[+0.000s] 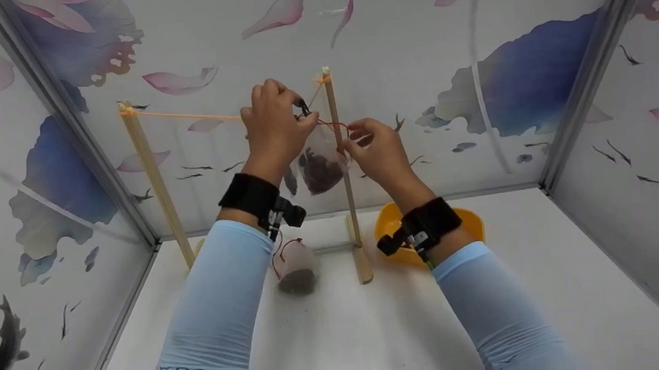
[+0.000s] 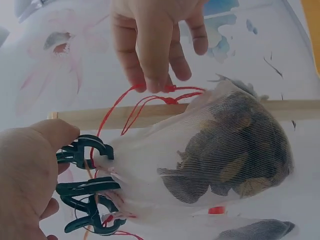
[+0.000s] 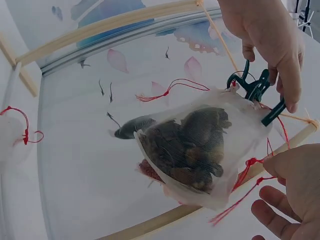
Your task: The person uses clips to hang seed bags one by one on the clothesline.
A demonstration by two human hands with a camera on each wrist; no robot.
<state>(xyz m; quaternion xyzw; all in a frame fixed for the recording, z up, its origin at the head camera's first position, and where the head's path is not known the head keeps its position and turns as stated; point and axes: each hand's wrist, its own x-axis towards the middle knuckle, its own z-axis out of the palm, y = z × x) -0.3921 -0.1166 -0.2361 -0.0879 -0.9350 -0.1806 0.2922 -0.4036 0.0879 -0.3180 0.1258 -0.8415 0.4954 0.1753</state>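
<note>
A white mesh drawstring bag (image 2: 225,145) with dark dried pieces inside hangs from the orange string (image 1: 183,116) by dark green clips (image 2: 87,186). At the bag's top edge, my left hand (image 1: 277,118) pinches one clip (image 3: 272,115) between thumb and fingers. The fingertips of my right hand (image 1: 378,146) pinch the bag's red drawstring (image 2: 177,93), just to the right of the bag. Behind this bag hangs another mesh bag (image 2: 255,229), partly covered in the head view by my left hand and wrist.
Two wooden posts (image 1: 149,170) carry the string, and the right post (image 1: 332,102) stands close behind my hands. A third mesh bag (image 1: 297,270) with dark contents sits on the white table (image 1: 341,337). Behind my right wrist stands a yellow basin (image 1: 471,224).
</note>
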